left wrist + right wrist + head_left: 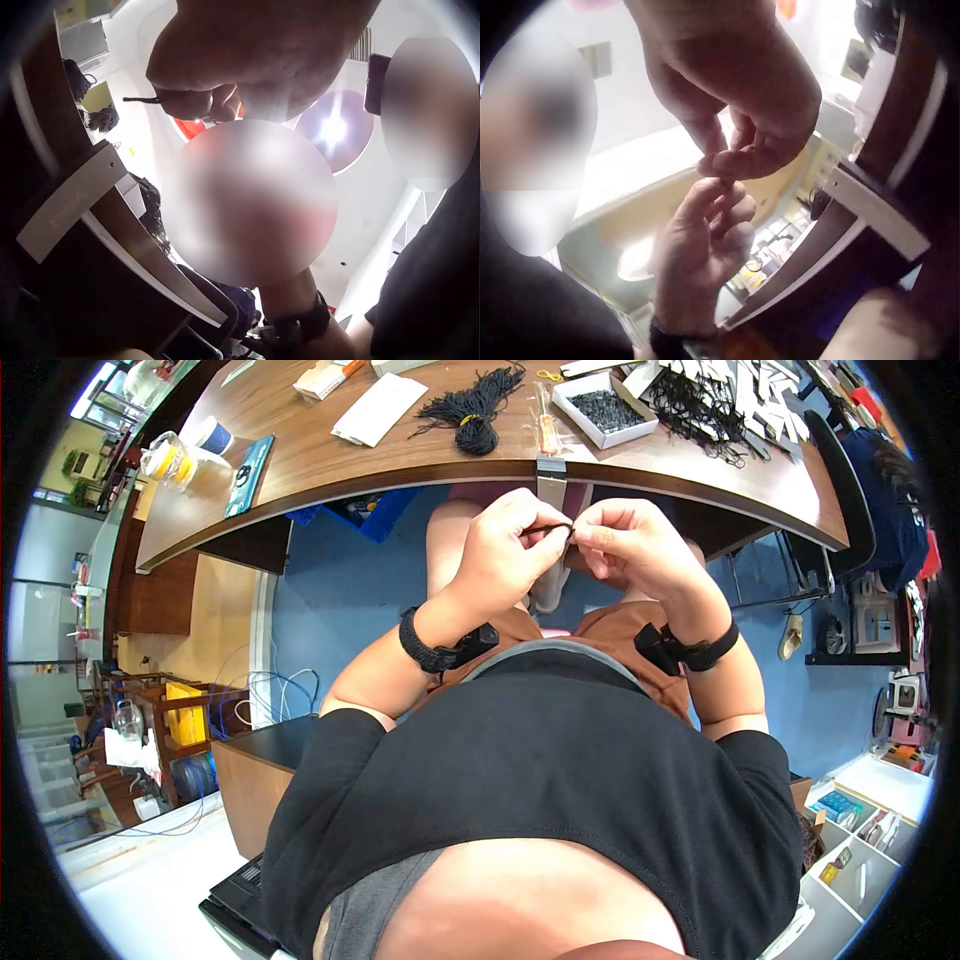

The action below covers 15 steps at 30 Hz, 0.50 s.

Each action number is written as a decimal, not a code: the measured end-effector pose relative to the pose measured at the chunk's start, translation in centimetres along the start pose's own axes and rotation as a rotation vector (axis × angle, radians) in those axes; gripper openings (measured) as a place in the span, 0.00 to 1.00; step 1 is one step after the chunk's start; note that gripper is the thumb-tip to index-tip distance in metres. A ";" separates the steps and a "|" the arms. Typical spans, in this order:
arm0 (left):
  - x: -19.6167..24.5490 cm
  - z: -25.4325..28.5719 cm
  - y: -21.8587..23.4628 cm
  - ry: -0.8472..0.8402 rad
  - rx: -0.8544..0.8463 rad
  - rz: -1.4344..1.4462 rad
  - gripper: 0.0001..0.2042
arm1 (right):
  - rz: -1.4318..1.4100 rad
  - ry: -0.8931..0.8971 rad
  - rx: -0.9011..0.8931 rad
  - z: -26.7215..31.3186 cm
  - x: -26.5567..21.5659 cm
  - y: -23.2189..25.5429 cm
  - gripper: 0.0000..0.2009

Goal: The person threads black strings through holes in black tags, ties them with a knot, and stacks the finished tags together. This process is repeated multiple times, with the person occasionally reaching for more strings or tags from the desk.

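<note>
In the head view both hands meet over the lap, just in front of the table edge. My left hand pinches a thin black cord between thumb and fingers. The fingertips of my right hand pinch the cord's end, right up against the left fingertips. A short dark end of the cord sticks out beside the left hand in the left wrist view. Seen from the right wrist, the right hand is bent down to the left hand, thumbs and fingertips together; the cord is mostly hidden there.
On the wooden table lie a bundle of black cords, a folded white paper, and a white box of small dark pieces. Black strings with white tags are heaped at right. Cups stand at left.
</note>
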State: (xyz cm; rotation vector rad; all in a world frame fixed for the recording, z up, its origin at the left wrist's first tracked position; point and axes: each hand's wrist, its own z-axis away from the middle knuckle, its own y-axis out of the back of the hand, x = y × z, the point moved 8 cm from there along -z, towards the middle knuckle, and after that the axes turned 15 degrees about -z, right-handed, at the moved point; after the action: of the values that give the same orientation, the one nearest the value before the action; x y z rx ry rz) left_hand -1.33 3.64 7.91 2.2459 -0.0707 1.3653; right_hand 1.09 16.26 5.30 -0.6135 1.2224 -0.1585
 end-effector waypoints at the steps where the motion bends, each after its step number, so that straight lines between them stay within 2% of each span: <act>1: -0.1 0.0 0.0 -0.014 0.014 0.073 0.02 | -0.129 -0.057 -0.057 -0.2 0.5 -0.2 0.07; 4: -0.6 0.1 -0.5 0.034 -0.109 0.153 0.02 | -0.285 -0.132 -0.155 -0.4 1.5 -0.5 0.08; 10: -1.5 0.0 -1.3 0.160 -0.196 0.397 0.03 | -0.481 -0.290 -0.169 -0.5 2.9 -0.7 0.10; 13: -2.1 -0.1 -1.3 0.185 -0.141 0.429 0.03 | -0.523 -0.289 -0.186 -0.6 3.1 -1.4 0.10; 15: -1.6 -0.1 -0.9 0.204 -0.096 0.508 0.03 | -0.499 -0.225 -0.146 -1.0 3.6 -1.0 0.10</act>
State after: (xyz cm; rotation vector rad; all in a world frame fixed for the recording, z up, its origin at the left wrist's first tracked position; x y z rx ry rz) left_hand -1.91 4.14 6.18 2.0737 -0.6582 1.7959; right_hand 1.61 13.54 2.64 -1.0307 0.8501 -0.4083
